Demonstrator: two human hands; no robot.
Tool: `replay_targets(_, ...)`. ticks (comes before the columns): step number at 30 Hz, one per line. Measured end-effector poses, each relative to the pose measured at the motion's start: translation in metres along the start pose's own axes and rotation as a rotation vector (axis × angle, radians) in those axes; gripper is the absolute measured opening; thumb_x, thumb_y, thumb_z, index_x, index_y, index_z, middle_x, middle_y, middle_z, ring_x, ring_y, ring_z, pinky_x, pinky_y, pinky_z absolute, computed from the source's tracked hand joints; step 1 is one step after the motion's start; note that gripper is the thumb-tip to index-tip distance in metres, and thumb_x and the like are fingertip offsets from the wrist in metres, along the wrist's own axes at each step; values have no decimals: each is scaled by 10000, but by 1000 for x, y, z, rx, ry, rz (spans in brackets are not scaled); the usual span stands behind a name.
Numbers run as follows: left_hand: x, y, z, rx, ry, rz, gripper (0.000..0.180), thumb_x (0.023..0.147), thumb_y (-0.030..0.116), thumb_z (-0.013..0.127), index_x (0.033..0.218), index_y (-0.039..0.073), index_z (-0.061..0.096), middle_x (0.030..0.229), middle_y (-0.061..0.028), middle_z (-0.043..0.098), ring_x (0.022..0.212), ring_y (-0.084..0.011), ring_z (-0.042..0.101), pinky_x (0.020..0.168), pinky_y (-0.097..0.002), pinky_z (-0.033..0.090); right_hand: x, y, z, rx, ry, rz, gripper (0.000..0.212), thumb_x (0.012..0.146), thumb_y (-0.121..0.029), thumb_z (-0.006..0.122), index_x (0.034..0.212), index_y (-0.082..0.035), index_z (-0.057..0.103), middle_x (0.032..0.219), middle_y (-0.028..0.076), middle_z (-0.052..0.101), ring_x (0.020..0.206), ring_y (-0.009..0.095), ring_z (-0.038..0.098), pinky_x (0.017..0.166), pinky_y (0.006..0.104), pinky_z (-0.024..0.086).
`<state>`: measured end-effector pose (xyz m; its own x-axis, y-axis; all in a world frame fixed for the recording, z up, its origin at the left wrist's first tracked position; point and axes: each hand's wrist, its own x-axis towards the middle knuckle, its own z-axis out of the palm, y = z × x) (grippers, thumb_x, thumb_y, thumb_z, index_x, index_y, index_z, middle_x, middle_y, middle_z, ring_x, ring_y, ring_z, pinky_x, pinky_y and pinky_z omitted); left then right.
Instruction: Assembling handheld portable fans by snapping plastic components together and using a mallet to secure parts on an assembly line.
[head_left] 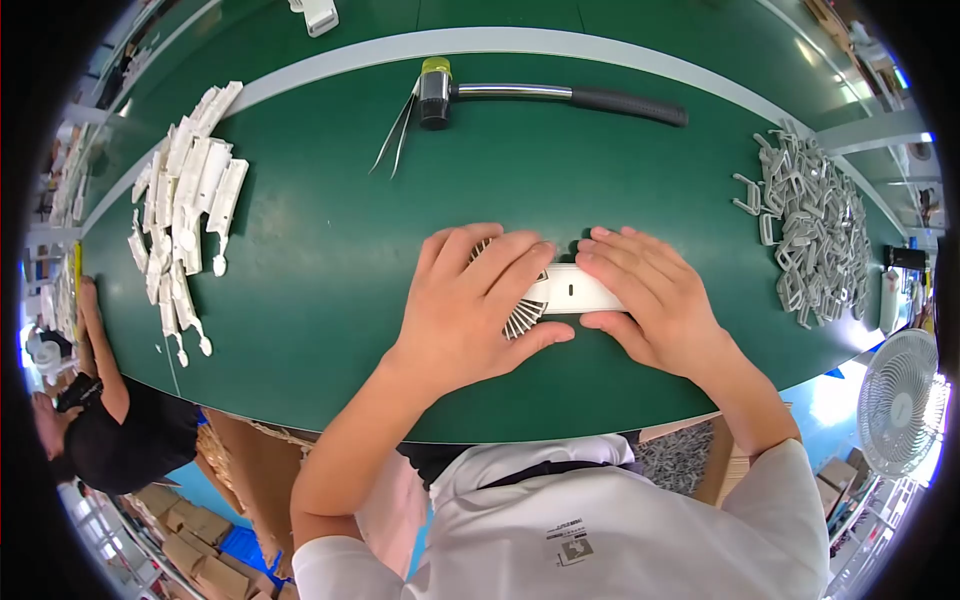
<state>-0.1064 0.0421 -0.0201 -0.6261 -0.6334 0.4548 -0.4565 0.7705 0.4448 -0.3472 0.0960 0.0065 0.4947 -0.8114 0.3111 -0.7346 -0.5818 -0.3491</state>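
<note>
My left hand (468,305) lies flat, fingers spread, over a finned grey metal part (522,318) on the green table (330,270). Under its fingertips a white plastic piece (572,290) with a small slot runs to the right. My right hand (650,295) grips the right end of that white piece, fingers over the top and thumb along its near edge. Both hands press the parts together at the middle of the table; most of the finned part is hidden under my left palm.
A pile of white plastic pieces (185,205) lies at the left, a heap of grey metal clips (815,230) at the right. A hammer (540,97) and tweezers (397,135) lie at the back. Another person (105,420) stands lower left; a fan (900,400) lower right.
</note>
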Motion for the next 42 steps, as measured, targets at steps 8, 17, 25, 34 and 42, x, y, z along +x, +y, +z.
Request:
replay_targets(8,2,5,-6,42,10,50,396,811,348,797,1128,121,725,1255,-26,662,1254,-335,560,976,-484,460,15,-15,-22,45,-120,121,475,826,-182,810,1235,5,657,1231,172,699,1218,364,645,1014,460,535)
replay_targets(17,15,22,-21,53,-224,-24,374,840,227,783,1188,100,730,1324,-25,670,1314,-324,538,1028,-496,436,18,-16,-24,55,-225,135,473,801,-158,818,1209,41,685,1184,189,712,1133,362,685,932,422,580)
replay_targets(25,17,19,-23,-26,-283,-23,432,870,189,770,1288,113,692,1360,-36,655,1371,-346,500,1103,-542,376,17,-19,-22,52,-217,158,433,836,-192,789,1201,19,690,1112,173,724,1046,354,700,858,437,584)
replay_targets(34,47,43,-33,262,-541,-84,357,888,177,721,1220,48,696,1246,-83,679,1326,-266,554,1080,-602,441,53,1,-27,81,-437,211,256,816,-347,783,922,-114,788,711,144,687,742,360,692,704,465,559)
replay_targets(42,48,45,-26,309,-583,-39,267,883,130,704,1138,51,721,1239,-127,671,1263,-270,604,1090,-579,451,49,1,-24,13,-473,279,278,821,-335,780,970,-100,775,811,148,715,819,360,702,740,453,566)
